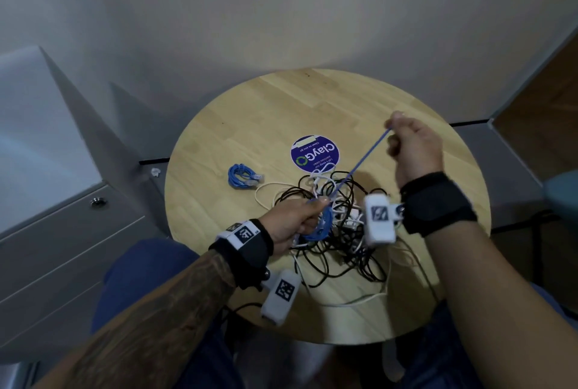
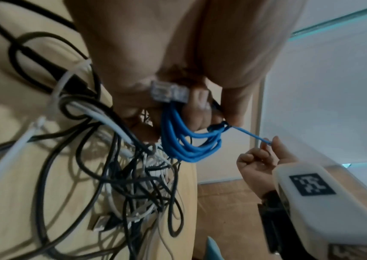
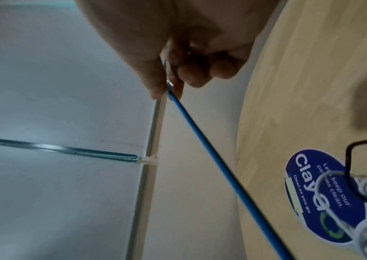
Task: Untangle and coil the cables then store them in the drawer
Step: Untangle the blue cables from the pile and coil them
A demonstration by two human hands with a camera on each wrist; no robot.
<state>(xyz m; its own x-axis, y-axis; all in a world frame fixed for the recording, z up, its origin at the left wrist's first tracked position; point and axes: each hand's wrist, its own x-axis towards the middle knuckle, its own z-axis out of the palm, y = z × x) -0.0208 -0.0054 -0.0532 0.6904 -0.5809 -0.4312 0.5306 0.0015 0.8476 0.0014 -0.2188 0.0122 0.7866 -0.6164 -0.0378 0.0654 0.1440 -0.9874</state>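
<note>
- Blue Ethernet cable (image 1: 316, 229): its finished loops hang bunched in my left hand (image 1: 292, 223), fingers curled round them, clear plug (image 2: 167, 91) against my palm, just above the black-and-white tangle (image 1: 337, 232).
- I'd keep the tail taut and lay each turn beside the last.
- The free length (image 1: 366, 157) runs straight, rising away to the right.
- My right hand (image 1: 413, 144) pinches its far end above the round wooden table (image 1: 266, 113).

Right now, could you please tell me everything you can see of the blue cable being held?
The blue cable is thin, round and rubbery-looking. Several loops of it hang bunched in the left hand, above the tangle of black and white cables. A clear plug sits against that hand's fingers. One straight, taut stretch runs up to the right hand, which pinches its end.
</note>
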